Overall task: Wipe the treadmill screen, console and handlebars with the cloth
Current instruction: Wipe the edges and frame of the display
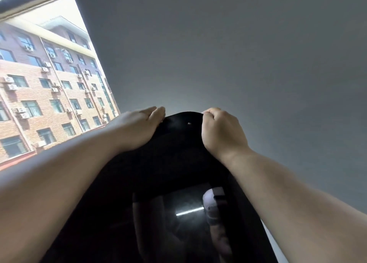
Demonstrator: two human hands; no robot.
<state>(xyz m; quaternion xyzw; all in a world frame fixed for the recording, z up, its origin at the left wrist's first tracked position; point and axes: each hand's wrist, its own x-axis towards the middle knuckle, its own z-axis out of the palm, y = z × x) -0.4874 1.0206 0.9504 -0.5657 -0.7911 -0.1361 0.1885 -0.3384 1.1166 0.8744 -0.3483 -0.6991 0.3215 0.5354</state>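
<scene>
The right hand (220,129) curled round the black console's (178,143) top rim, the left hand (137,129) lay over it with its grip untellable, and no cloth showed, so screen (178,223) and unseen handlebars likely awaited wiping.

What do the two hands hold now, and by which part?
The right hand seems to grip the black console by its top edge, fingers curled. The left hand only lies flat on it, fingertips at the same edge.
</scene>
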